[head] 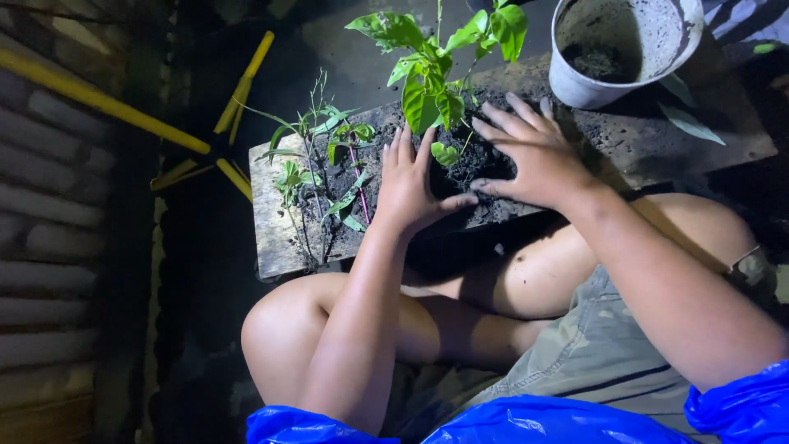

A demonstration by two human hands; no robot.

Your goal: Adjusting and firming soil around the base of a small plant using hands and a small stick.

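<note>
The left hand (408, 185) and right hand (530, 152), both spread flat with fingers splayed, are cupping a dark mound of soil (468, 168) on the bench (275, 238), around a leafy seedling (436, 78). The soil is looking loose and crumbly and the stem thin and fragile, so holding low around the mound seems safest.

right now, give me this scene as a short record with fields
left hand: flat on dark soil, left of the seedling
right hand: spread on the soil, right of it
seedling: broad green leaves, upright between both hands
board: worn wood, bearing the soil
smaller plants: thin stems, at the board's left end
bucket: white, soil inside
</note>
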